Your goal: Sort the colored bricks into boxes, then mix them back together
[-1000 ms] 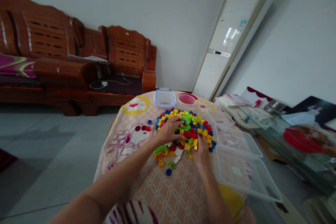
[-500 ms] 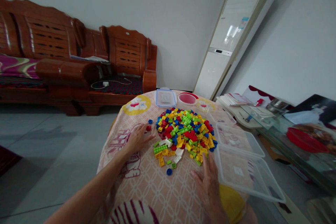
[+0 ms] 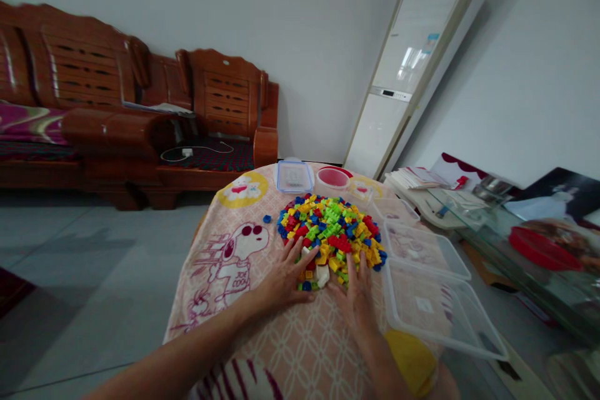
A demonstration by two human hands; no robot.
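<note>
A heap of toy building bricks [image 3: 334,217] in red, yellow, green, blue and white lies on the round table's patterned cloth [image 3: 300,350]. My left hand [image 3: 287,275] rests at the heap's near left side, fingers spread over the bricks there. On the near right side, my right hand [image 3: 355,290] touches the heap with its fingers apart. Between the two hands are a white brick [image 3: 322,275] and a round blue piece [image 3: 306,286]. One blue brick [image 3: 267,219] sits alone left of the heap. Some bricks are hidden beneath my fingers.
Clear plastic boxes [image 3: 440,306] line the table's right side. Behind the heap stand a blue-rimmed lidded container [image 3: 294,176] and a pink-lined bowl [image 3: 332,179]. A glass table [image 3: 497,244] is at the right, a wooden sofa [image 3: 225,106] at the back left.
My left hand has moved right, from the cloth onto the heap's near edge. My right hand has moved slightly forward and left. The loose near bricks are pushed closer to the heap.
</note>
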